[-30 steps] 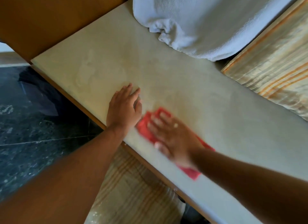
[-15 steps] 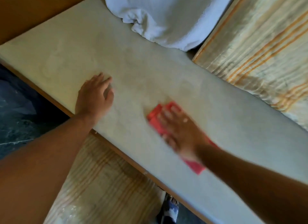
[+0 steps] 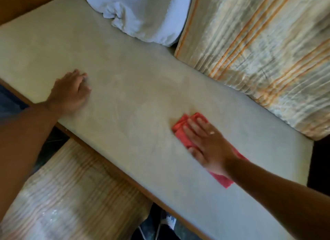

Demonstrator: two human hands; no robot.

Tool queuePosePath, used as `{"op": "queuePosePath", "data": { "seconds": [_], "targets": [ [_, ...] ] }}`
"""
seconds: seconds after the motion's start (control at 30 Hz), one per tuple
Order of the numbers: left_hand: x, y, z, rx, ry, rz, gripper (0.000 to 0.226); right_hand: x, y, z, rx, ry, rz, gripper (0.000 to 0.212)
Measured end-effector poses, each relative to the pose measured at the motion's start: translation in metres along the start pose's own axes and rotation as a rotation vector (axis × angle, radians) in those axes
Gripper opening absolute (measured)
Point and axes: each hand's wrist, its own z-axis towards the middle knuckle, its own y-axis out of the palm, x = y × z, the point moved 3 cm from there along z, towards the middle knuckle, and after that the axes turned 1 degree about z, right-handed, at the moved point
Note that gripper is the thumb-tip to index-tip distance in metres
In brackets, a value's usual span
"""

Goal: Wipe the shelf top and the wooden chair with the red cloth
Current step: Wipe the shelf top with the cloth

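Observation:
The pale beige shelf top [image 3: 135, 104] runs across the view from upper left to lower right, with a wooden front edge. My right hand [image 3: 208, 142] lies flat, fingers spread, pressing the folded red cloth [image 3: 182, 128] onto the shelf top at right of centre. Part of the cloth sticks out behind my wrist. My left hand [image 3: 70, 93] rests palm down on the shelf top near its front edge, fingers loosely curled, holding nothing. No wooden chair is visible.
A crumpled white towel [image 3: 142, 16] lies on the shelf at the back. A plastic-wrapped striped bundle [image 3: 259, 52] leans along the back right, and another striped bundle [image 3: 71, 195] sits below the front edge. Dark floor shows at the left and bottom.
My right hand has slid the red cloth to the right along the shelf, away from my left hand. The view has shifted right; my left hand stays planted on the shelf.

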Motion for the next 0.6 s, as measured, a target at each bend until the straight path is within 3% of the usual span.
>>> {"op": "queuePosePath", "data": {
  "seconds": [0.07, 0.13, 0.2, 0.3, 0.4, 0.53, 0.6],
  "targets": [
    [0.034, -0.002, -0.014, -0.006, -0.061, -0.043, 0.066, -0.066, 0.005, -0.009, -0.043, -0.239, 0.047, 0.064],
    [0.090, 0.007, -0.039, -0.043, 0.072, -0.041, 0.068, -0.088, -0.001, -0.009, -0.061, -0.294, 0.076, 0.061],
    [0.152, 0.021, -0.072, -0.094, 0.397, 0.032, 0.068, -0.080, -0.016, -0.012, -0.024, -0.193, 0.221, 0.060],
    [0.213, 0.040, -0.118, -0.073, 0.753, 0.109, 0.061, -0.042, -0.035, -0.035, 0.089, 0.189, 0.322, 0.061],
    [0.230, 0.058, -0.135, -0.185, 0.746, 0.298, 0.072, -0.013, -0.040, -0.061, -0.040, 0.378, 0.244, 0.068],
    [0.216, 0.065, -0.134, -0.398, 0.650, 0.283, 0.062, -0.018, -0.035, -0.055, -0.345, 0.338, 0.290, 0.069],
    [0.198, 0.059, -0.136, -0.484, 0.629, 0.224, 0.053, -0.035, -0.034, -0.038, -0.457, 0.291, 0.355, 0.055]
  ]
}}
